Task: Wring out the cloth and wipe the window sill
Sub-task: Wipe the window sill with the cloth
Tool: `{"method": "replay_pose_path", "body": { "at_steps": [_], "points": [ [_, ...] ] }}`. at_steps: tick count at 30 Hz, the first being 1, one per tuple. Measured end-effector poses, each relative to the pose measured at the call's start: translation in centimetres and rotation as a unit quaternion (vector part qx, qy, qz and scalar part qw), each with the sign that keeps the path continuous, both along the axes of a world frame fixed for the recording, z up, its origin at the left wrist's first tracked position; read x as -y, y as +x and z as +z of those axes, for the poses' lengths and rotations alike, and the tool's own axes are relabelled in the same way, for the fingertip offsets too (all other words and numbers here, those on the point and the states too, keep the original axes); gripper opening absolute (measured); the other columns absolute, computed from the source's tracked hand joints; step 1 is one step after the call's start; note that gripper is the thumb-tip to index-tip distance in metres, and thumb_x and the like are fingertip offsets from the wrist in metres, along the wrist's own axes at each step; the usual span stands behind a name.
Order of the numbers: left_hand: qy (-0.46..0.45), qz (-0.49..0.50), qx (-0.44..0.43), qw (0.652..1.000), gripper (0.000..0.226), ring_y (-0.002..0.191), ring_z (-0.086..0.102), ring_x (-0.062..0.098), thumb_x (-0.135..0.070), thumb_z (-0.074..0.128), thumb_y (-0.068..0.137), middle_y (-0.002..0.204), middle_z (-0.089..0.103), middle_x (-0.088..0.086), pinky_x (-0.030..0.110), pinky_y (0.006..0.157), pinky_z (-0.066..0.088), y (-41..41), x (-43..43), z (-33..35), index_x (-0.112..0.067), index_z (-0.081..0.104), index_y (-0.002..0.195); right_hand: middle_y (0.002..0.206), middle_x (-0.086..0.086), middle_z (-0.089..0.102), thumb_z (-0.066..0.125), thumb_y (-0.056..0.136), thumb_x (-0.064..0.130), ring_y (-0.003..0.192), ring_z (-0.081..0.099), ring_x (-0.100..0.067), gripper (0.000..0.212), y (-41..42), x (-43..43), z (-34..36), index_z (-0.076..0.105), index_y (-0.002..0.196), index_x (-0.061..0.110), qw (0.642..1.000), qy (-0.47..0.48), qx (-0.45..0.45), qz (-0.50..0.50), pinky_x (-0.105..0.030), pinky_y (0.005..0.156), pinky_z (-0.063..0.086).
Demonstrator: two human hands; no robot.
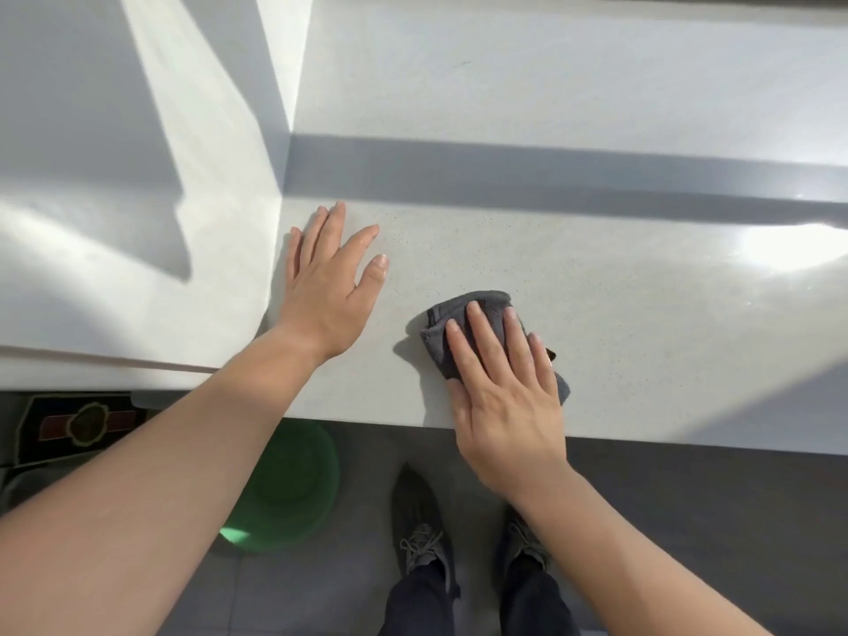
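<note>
With your right hand [504, 392] pressing flat on the cloth [440, 332], wiping is underway (wringing looks done); your left hand [330, 286] rests open on the sill [642, 314].

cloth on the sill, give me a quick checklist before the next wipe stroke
1. Cloth pinned flat: ok, the right hand presses it with straight fingers.
2. Cloth fully on the window sill: ok, near the front edge but not over it.
3. Left hand out of the way: ok, flat on the sill, left of the cloth and apart from it.
4. Cloth wrung out enough: cannot tell.
5. Green bucket at hand: ok, on the floor below the sill's front edge.
</note>
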State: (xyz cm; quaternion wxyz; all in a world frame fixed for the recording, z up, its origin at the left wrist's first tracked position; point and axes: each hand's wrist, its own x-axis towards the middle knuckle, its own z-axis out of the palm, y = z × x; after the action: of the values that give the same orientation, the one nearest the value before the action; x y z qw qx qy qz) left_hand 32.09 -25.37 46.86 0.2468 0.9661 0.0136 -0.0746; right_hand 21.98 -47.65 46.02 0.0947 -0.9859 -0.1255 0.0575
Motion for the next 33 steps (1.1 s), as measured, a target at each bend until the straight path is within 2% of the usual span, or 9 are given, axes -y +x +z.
{"method": "replay_pose_path", "body": {
  "at_steps": [4, 9, 11, 17, 23, 25, 29, 31, 33],
  "points": [
    [0.022, -0.009, 0.03, 0.999, 0.058, 0.154, -0.005, 0.018, -0.047, 0.025, 0.101, 0.167, 0.009, 0.009, 0.045, 0.123, -0.011, -0.6, 1.6, -0.4, -0.02, 0.037, 0.15, 0.169, 0.0, 0.006, 0.028, 0.1, 0.04, 0.155, -0.003, -0.029, 0.063, 2.3, 3.9, -0.1, 0.017, 0.16, 0.026, 0.982, -0.007, -0.017, -0.186, -0.051, 0.124, 0.006],
    [-0.01, -0.051, 0.06, 0.997, 0.055, 0.154, 0.002, 0.022, -0.04, 0.031, 0.1, 0.166, 0.015, 0.011, 0.044, 0.124, -0.006, -0.1, 6.5, 0.0, -0.015, 0.042, 0.148, 0.167, -0.002, 0.018, 0.045, 0.098, 0.033, 0.155, 0.008, -0.033, 0.062, -1.3, 3.5, -0.2, 0.029, 0.158, 0.024, 0.997, -0.007, 0.01, 0.072, -0.055, 0.122, 0.016],
    [-0.022, -0.059, 0.064, 0.996, 0.055, 0.154, 0.002, 0.021, -0.039, 0.032, 0.1, 0.166, 0.014, 0.011, 0.042, 0.124, -0.006, 0.5, 8.0, 0.2, -0.014, 0.041, 0.148, 0.167, 0.0, 0.02, 0.044, 0.098, 0.034, 0.155, 0.01, -0.031, 0.061, 0.2, 6.2, -0.2, 0.03, 0.157, 0.026, 0.996, -0.012, 0.016, 0.084, -0.053, 0.123, 0.015],
    [-0.005, -0.011, 0.038, 0.999, 0.056, 0.154, -0.006, 0.02, -0.039, 0.029, 0.102, 0.168, 0.006, 0.008, 0.042, 0.123, -0.008, 2.5, 9.4, -0.6, -0.018, 0.029, 0.154, 0.169, -0.002, 0.008, 0.029, 0.098, 0.039, 0.155, 0.002, -0.032, 0.064, 8.1, 6.6, -0.3, 0.019, 0.16, 0.025, 0.976, -0.004, -0.001, -0.217, -0.053, 0.123, 0.005],
    [0.004, 0.015, 0.08, 0.997, 0.056, 0.154, 0.008, 0.021, -0.03, 0.022, 0.1, 0.165, 0.022, 0.009, 0.038, 0.125, -0.004, 2.8, 9.8, -1.0, -0.013, 0.038, 0.152, 0.166, 0.0, 0.023, 0.044, 0.102, 0.037, 0.154, 0.014, -0.033, 0.058, 8.5, 4.7, -0.5, 0.031, 0.157, 0.026, 0.997, 0.01, 0.038, 0.069, -0.053, 0.123, 0.013],
    [-0.011, 0.02, 0.079, 0.997, 0.055, 0.154, 0.008, 0.018, -0.029, 0.022, 0.102, 0.165, 0.022, 0.007, 0.036, 0.125, -0.004, 2.9, 9.7, -0.9, -0.013, 0.037, 0.152, 0.167, 0.002, 0.018, 0.036, 0.103, 0.039, 0.154, 0.011, -0.031, 0.058, 12.0, 7.5, -0.3, 0.026, 0.158, 0.028, 0.999, 0.001, 0.032, 0.042, -0.051, 0.124, 0.009],
    [0.03, 0.007, 0.051, 0.998, 0.059, 0.154, -0.002, 0.015, -0.036, 0.015, 0.102, 0.167, 0.012, 0.004, 0.038, 0.124, -0.007, 3.0, 10.2, -0.3, -0.015, 0.025, 0.157, 0.169, 0.002, -0.001, 0.026, 0.103, 0.04, 0.155, -0.005, -0.03, 0.061, 19.8, 9.5, 0.7, 0.011, 0.161, 0.028, 0.982, 0.004, -0.019, -0.186, -0.051, 0.124, 0.0],
    [0.089, -0.01, 0.033, 0.995, 0.064, 0.154, -0.007, 0.018, -0.044, 0.009, 0.101, 0.168, 0.005, 0.006, 0.043, 0.124, -0.007, 3.2, 10.8, -0.1, -0.017, 0.016, 0.159, 0.169, 0.0, 0.002, 0.027, 0.103, 0.04, 0.154, -0.004, -0.033, 0.061, 19.2, 7.5, 0.8, 0.013, 0.16, 0.026, 0.991, 0.006, 0.002, -0.135, -0.052, 0.123, 0.002],
    [0.131, -0.014, 0.017, 0.991, 0.067, 0.154, -0.011, 0.02, -0.051, 0.008, 0.1, 0.168, -0.001, 0.007, 0.046, 0.124, -0.005, 3.3, 11.2, 0.1, -0.02, 0.01, 0.159, 0.169, 0.0, 0.011, 0.031, 0.102, 0.041, 0.154, 0.005, -0.034, 0.06, 16.9, 6.7, 0.8, 0.02, 0.159, 0.026, 1.0, 0.009, 0.02, 0.014, -0.052, 0.123, 0.007]
  ]
}}
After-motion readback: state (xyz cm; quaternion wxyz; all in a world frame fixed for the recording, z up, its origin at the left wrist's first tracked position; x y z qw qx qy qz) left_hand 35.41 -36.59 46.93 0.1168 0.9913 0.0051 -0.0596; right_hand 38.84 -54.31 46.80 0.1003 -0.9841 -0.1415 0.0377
